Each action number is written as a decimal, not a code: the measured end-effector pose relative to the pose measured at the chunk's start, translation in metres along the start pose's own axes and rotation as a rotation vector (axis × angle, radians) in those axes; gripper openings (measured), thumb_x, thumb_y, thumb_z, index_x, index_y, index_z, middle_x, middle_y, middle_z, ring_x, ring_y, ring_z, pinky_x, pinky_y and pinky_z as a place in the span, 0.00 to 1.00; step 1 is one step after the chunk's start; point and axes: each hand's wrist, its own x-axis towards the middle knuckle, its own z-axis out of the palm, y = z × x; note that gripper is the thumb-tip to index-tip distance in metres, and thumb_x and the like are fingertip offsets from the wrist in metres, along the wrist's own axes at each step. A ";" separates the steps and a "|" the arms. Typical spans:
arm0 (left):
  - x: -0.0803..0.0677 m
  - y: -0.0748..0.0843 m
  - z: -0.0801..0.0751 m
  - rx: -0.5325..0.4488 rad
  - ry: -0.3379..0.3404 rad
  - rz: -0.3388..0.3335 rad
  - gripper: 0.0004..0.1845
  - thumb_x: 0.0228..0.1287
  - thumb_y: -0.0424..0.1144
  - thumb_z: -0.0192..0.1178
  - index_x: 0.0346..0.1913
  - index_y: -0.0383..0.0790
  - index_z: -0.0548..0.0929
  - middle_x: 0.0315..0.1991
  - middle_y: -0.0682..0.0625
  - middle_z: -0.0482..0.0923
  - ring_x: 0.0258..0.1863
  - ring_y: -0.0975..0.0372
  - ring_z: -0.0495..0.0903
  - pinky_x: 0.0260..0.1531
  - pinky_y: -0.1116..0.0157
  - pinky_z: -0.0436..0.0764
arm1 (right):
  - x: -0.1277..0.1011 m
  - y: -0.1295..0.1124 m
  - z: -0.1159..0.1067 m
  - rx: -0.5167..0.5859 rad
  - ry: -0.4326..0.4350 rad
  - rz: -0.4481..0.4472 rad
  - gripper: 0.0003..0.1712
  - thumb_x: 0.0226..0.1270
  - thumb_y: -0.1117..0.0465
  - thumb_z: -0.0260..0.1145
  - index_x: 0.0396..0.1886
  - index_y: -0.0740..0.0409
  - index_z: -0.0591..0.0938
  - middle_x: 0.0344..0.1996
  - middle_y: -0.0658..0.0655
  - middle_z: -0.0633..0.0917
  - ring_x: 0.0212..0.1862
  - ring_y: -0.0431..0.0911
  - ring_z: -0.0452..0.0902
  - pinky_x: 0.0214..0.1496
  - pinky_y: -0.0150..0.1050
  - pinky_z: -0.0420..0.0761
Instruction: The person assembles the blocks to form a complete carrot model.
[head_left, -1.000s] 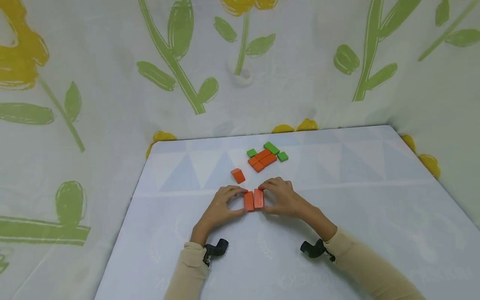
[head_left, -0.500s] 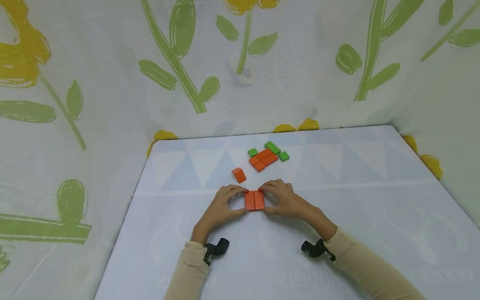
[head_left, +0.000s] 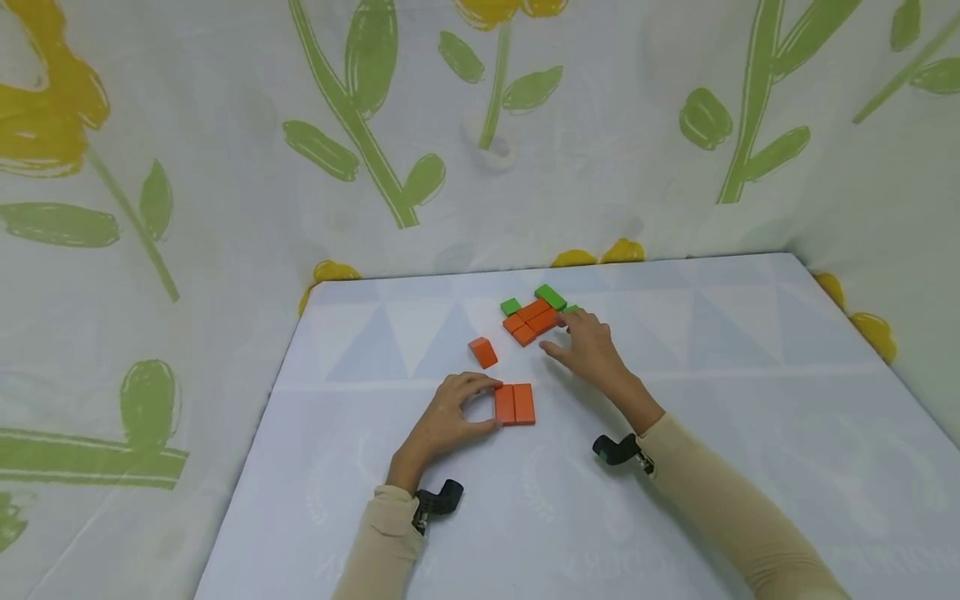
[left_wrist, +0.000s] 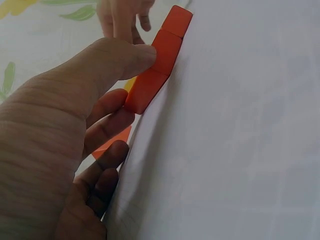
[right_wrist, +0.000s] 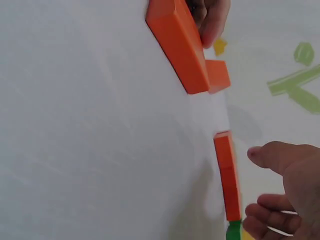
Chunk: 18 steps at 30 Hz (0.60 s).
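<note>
Two orange blocks lie side by side near the table's middle in the head view. My left hand [head_left: 442,417] pinches the left orange block [head_left: 504,406] at its ends between thumb and fingers; the right-hand orange block [head_left: 524,404] touches it along its long side. Farther back, my right hand [head_left: 592,346] hovers by a cluster of orange blocks [head_left: 531,319], thumb and fingers spread apart. In the right wrist view nothing sits between that thumb [right_wrist: 272,155] and the fingers. Its fingertips partly cover a small green block [head_left: 572,309].
A separate orange block [head_left: 483,352] with a slanted face lies between the pair and the cluster. A long green block [head_left: 551,297] and a small green block [head_left: 511,307] border the cluster. A flower-patterned curtain [head_left: 600,167] hangs behind the white table [head_left: 675,517].
The two orange blocks were pushed together side by side. My right hand then let go of the right one and moved forward and right to the cluster. The left hand stayed.
</note>
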 end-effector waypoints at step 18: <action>0.000 -0.002 0.000 -0.001 0.000 0.009 0.28 0.58 0.50 0.72 0.63 0.60 0.79 0.60 0.66 0.72 0.60 0.65 0.65 0.61 0.56 0.70 | 0.033 0.006 0.017 -0.143 0.038 0.086 0.43 0.60 0.41 0.73 0.63 0.69 0.75 0.56 0.67 0.75 0.57 0.60 0.66 0.58 0.57 0.65</action>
